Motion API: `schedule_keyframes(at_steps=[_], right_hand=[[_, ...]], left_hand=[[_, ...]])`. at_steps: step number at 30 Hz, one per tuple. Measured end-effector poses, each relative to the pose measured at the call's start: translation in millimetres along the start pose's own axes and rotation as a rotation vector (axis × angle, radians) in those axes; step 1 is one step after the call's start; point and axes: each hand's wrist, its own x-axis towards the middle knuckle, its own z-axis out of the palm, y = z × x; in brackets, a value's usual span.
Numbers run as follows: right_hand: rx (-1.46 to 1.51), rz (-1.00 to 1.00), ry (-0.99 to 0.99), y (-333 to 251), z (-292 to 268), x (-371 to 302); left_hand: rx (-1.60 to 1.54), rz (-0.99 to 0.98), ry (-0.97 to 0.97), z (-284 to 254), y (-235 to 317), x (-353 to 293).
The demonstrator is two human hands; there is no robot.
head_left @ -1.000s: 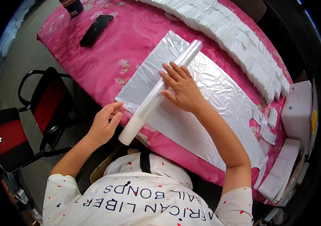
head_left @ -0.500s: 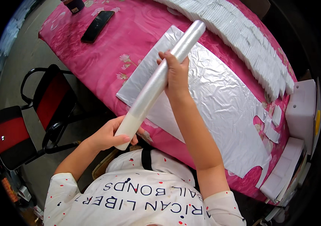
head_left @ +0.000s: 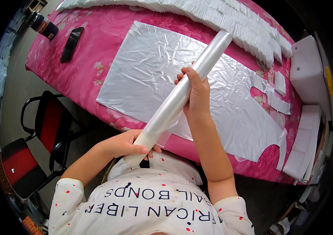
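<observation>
Slanted over the table, a long roll of clear plastic film point(head_left: 173, 98) is held between both my hands, its near end close to my lap. My left hand point(head_left: 124, 144) closes round that lower end, thumb on top. Farther up, my right hand point(head_left: 198, 93) wraps the roll past its middle. A small loose flap of film hangs from the roll near my left hand. Beneath lies a flat stack of silvery plastic bags point(head_left: 135, 58), creased, with cut-out handle shapes at its right end. My hands stay above this stack.
Packed rows of folded white plastic point(head_left: 233, 23) line the far edge of the pink flowered tablecloth point(head_left: 84, 74). A phone point(head_left: 72, 44) and a dark jar point(head_left: 43, 25) are at far left. White boxes point(head_left: 309, 72) stand right. A red-black chair point(head_left: 23, 164) is at left.
Both hands still grip the roll, its far end now reaching farther right in view. A loose film flap shows near my left hand. The whole view has shifted, revealing more of the table's far side.
</observation>
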Motion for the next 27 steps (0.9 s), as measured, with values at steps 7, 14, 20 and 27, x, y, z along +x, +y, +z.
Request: schedule_keyframes(at_steps=[7, 14, 20, 27], right_hand=[[-0.069, -0.096, 0.161, 12, -33, -14], [-0.389, -0.161, 0.175, -21, -101, 9], [-0.584, -0.115, 0.105, -73, -136, 36], [-0.858, 0.184, -0.211, -79, -122, 47]], left_hand=[[0.702, 0.131, 0.423, 18, -13, 36], [0.104, -0.207, 0.069, -10, -24, 5], [0.017, -0.277, -0.001, -24, -41, -8], [-0.040, -0.288, 0.011, -24, -42, -8]])
